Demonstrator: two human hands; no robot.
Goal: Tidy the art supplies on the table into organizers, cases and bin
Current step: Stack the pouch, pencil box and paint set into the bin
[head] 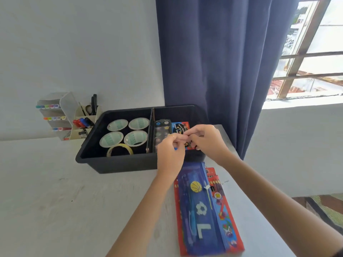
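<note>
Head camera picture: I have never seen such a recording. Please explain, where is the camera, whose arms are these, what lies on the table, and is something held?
The camera sits on a person's head, looking forward and down, so the arms are that person's own. The left hand and right hand meet over a black bin and pinch something small; I cannot tell what. The bin holds tape rolls and a paint palette. Nearer on the white table lies a blue pencil case on a red coloured-pencil box. A white desk organizer with markers stands by the wall.
</note>
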